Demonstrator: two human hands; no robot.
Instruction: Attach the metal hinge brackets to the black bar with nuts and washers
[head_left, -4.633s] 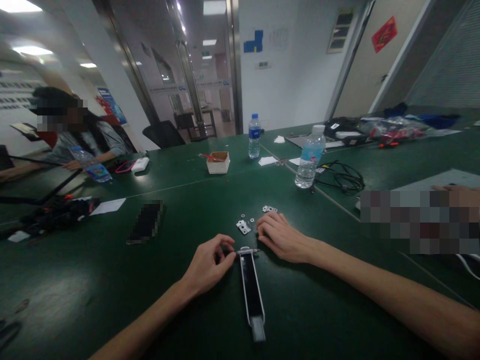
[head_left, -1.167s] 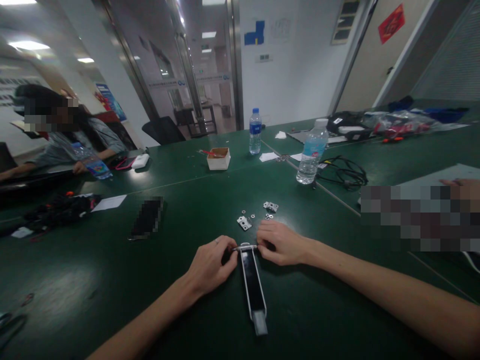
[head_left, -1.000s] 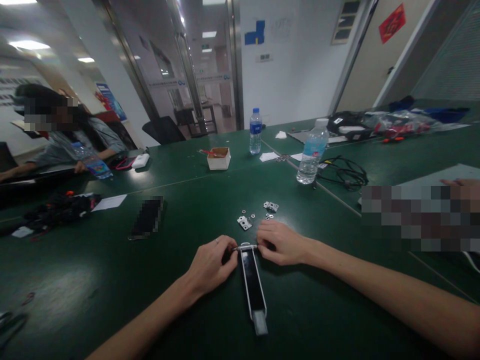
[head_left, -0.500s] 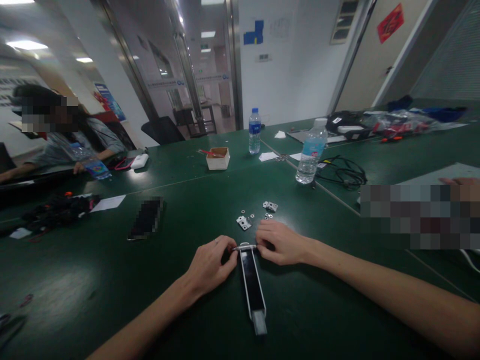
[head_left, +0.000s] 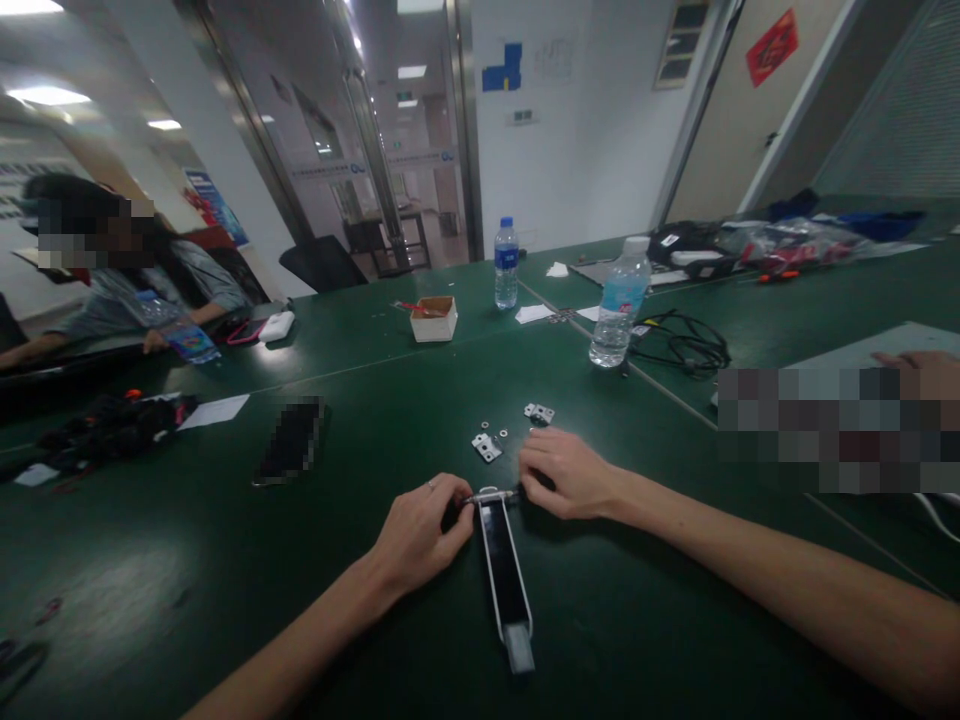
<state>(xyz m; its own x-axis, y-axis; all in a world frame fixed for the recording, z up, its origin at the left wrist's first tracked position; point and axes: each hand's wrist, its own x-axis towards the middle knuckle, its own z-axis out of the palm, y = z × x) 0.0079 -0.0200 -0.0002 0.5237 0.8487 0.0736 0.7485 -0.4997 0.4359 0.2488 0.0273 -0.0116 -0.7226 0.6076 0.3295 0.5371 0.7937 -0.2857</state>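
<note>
A long, narrow white metal frame [head_left: 491,575] with a dark middle lies on the green table in front of me. A grey block [head_left: 519,648] sits at its near end. Across the far end runs a thin metal rod [head_left: 493,497]. My left hand [head_left: 424,525] is closed, its thumb and fingers pinching the rod's left end. At the opposite end, my right hand [head_left: 562,475] has its fingers curled around the tip, partly hiding it. Just beyond are two small metal brackets, the left bracket [head_left: 487,447] and the right bracket [head_left: 539,412], with a washer [head_left: 503,433] between them.
A phone [head_left: 291,440] lies to the left. Farther back stand a small open box [head_left: 433,322], a blue-capped bottle [head_left: 506,265] and a larger water bottle [head_left: 620,305] beside black cables [head_left: 686,345]. One person [head_left: 187,280] sits at far left; another person's hand [head_left: 926,368] shows at right.
My right hand has shifted slightly right and away from me, exposing a bit more of the rod's right end and covering some washers. My left hand stays on the rod.
</note>
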